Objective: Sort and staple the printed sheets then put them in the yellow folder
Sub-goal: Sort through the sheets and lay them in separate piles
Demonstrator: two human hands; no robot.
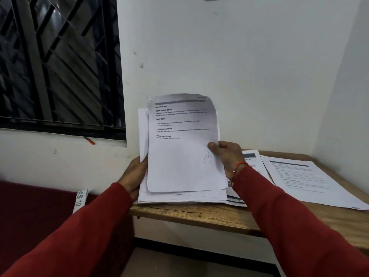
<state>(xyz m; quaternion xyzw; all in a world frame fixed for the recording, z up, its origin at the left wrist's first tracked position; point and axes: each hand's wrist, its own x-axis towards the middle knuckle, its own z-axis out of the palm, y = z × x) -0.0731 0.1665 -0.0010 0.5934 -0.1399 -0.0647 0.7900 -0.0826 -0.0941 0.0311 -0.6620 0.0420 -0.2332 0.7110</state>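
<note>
Pinching the top sheet [179, 140] at its right edge, the right hand [227, 156] had its thumb on the printed face and its fingers curled behind. The left hand [135, 172] gripped the left edge of the paper stack [179, 195], fingers mostly hidden behind the pages. Top sheet stood tilted up from the stack, upper right corner curled, printed headings visible, a pen-drawn oval near the thumb. Stack's lower edge rested on the wooden table [199, 214], near its front left corner. Two more printed sheets lay flat on the table: one [251, 158] partly hidden behind the right wrist, another [307, 180] further right, overlapping it. Both arms wore red sleeves [289, 226]; a red thread bracelet [238, 166] sat on the right wrist. White wall [239, 56] behind the table, barred window [60, 66] at left. A white tag [80, 200] printed "WS 10" hung beside the left sleeve. No yellow folder could be seen.
</note>
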